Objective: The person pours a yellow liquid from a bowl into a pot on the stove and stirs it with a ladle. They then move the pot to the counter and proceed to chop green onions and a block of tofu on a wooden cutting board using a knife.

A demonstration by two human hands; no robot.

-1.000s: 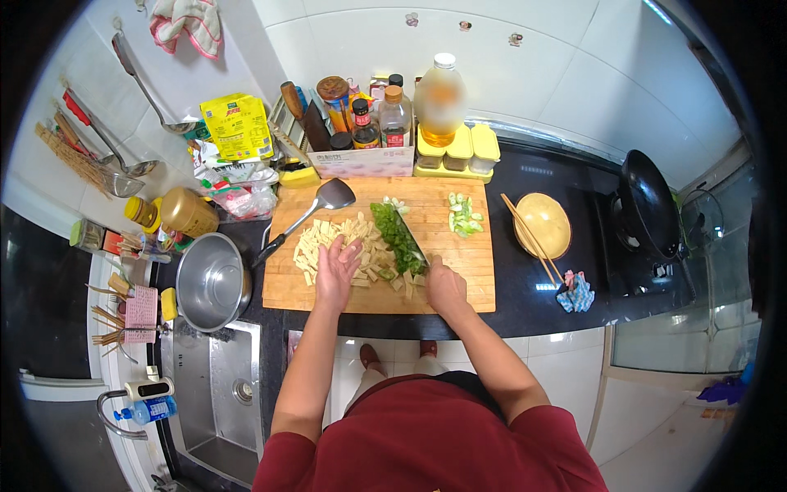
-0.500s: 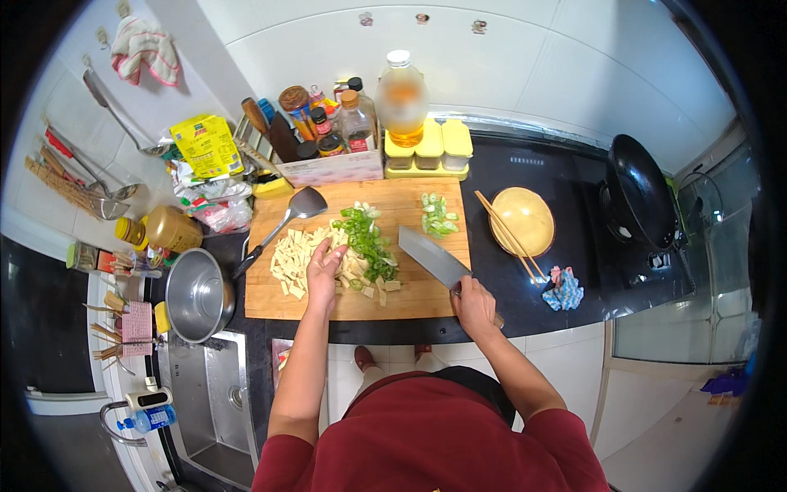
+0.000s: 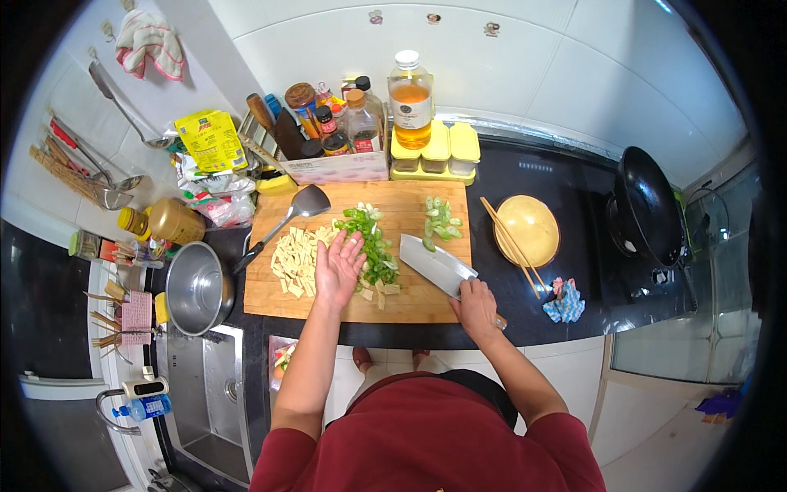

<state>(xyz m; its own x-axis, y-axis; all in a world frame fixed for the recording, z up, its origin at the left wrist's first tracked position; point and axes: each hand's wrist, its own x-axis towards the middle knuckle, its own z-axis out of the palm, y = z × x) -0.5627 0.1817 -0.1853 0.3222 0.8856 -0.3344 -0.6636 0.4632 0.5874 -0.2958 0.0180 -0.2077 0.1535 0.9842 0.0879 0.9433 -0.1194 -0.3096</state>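
My left hand (image 3: 338, 269) is open, palm up with the fingers spread, over the cutting board (image 3: 418, 307). Under and beside it lie a heap of pale cut strips (image 3: 293, 261), perhaps tofu sheet, and a pile of chopped green peppers or scallions (image 3: 377, 258). My right hand (image 3: 475, 305) grips a cleaver (image 3: 436, 264) by its handle at the board's right edge, blade pointing up and left. One green slice sits at the blade's upper edge, just below a small group of green slices (image 3: 443, 218). A spatula (image 3: 307, 202) rests on the board's upper left.
A steel pot (image 3: 198, 289) stands left of the board, beside the sink (image 3: 205, 402). To the right are a yellow bowl (image 3: 537, 228) with chopsticks (image 3: 512, 246), a crumpled blue cloth (image 3: 564, 305) and a black wok (image 3: 648, 197). Seasoning jars (image 3: 434, 152) line the back.
My left hand has turned palm up and spread its fingers, shifting slightly right. A green slice now shows at the cleaver's upper edge. The view has shifted a little.
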